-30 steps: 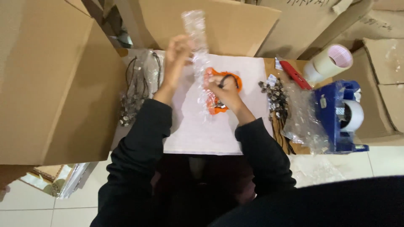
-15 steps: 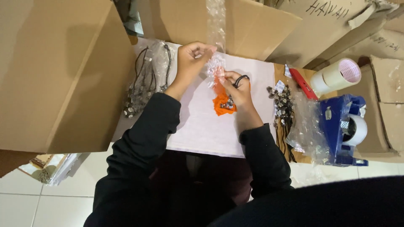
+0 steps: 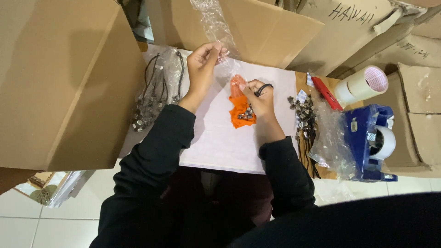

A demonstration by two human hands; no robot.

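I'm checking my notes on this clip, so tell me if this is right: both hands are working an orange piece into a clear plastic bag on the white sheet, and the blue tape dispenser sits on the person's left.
Not quite. The head view shows the blue tape dispenser on the person's right, not left. The rest holds: the left hand holds the clear plastic bag while the right hand works the orange piece in, above the white sheet.

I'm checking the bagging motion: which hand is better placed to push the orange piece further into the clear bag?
Right. The right hand already grips the orange piece at the bag's mouth, while the left hand pinches the clear bag open.

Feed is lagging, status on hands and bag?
Left hand pinching clear plastic bag. Right hand gripping orange item at bag mouth. Nothing in between.
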